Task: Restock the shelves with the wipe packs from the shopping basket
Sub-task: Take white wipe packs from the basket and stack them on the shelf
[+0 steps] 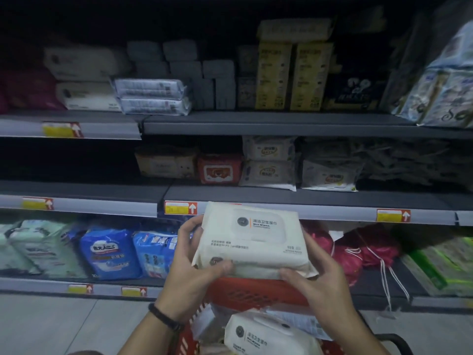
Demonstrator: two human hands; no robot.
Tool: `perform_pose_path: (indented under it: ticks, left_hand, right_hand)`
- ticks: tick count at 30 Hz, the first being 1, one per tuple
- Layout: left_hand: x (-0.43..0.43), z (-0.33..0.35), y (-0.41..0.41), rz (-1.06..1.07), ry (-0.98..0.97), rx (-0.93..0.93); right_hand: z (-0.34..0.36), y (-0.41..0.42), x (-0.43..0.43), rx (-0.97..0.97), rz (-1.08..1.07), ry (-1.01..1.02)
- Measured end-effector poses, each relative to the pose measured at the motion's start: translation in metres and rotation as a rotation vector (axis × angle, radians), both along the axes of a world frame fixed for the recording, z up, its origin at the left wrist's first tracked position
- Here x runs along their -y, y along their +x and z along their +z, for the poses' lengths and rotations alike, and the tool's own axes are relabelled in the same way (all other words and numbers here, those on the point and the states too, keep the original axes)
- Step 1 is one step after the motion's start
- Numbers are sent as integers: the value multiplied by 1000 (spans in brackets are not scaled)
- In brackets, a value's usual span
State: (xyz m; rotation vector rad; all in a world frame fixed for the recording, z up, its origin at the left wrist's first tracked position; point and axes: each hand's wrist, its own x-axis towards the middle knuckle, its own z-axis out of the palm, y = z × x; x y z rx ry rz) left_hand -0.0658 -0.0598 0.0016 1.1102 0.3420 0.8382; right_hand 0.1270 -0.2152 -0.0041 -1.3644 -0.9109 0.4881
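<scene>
The left thumb (pixel 221 265) presses on the near lower corner of a white wipe pack (pixel 252 237), and the other fingers (pixel 188 228) of the left hand (pixel 194 267) curl round the pack's left end, gripping it from the side. On the opposite end the right thumb (pixel 291 274) lies along the near bottom edge, while the right hand (pixel 325 285) wraps its remaining fingers behind and under the right end, mostly hidden by the pack. A dark wristband (pixel 166 317) circles the left wrist. The pack is held level between the two hands, label side up and tilted slightly toward the camera; a seam along its near side suggests a second pack stacked beneath, though I cannot tell for sure. It hangs directly above the red shopping basket (pixel 256 290), in which another white pack (pixel 266 336) of the same kind lies among other wrapped goods. Behind the held pack runs the front rail of the middle shelf (pixel 307 198), with a red and yellow price tag (pixel 180 208) just to the pack's upper left. That shelf carries a red pack (pixel 220 169) and several white packs (pixel 268 172). The lower shelf shows blue bags (pixel 110 252) at left and pink drawstring bags (pixel 358 252) at right; yellow boxes (pixel 273 75) stand on the top shelf.
</scene>
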Motion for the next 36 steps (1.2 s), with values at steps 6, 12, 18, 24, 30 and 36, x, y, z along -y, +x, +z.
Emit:
perform_pose_path:
  ticks: [6,12,18,24,30,36]
  left_hand:
    - [-26,19,-54,-364,-428,347]
    - [-3,35,-51,-147,-460,123]
    - [-23,34,-55,133,-287,355]
    - [-69,83,-92,363,-84,228]
    - [-134,125,-102,551,-76,316]
    - [-204,153,-106,714,-18,366]
  right_hand:
    - [21,-26,-35,-246,55,188]
    - [50,-65,-113,-390,-73,45]
    - [79,-131,-122,-248,307,-70]
    - [111,-135,-146,-484,462,29]
    - [143,-152,-189,-67,276,46]
    - [164,-182,-269,313,233,53]
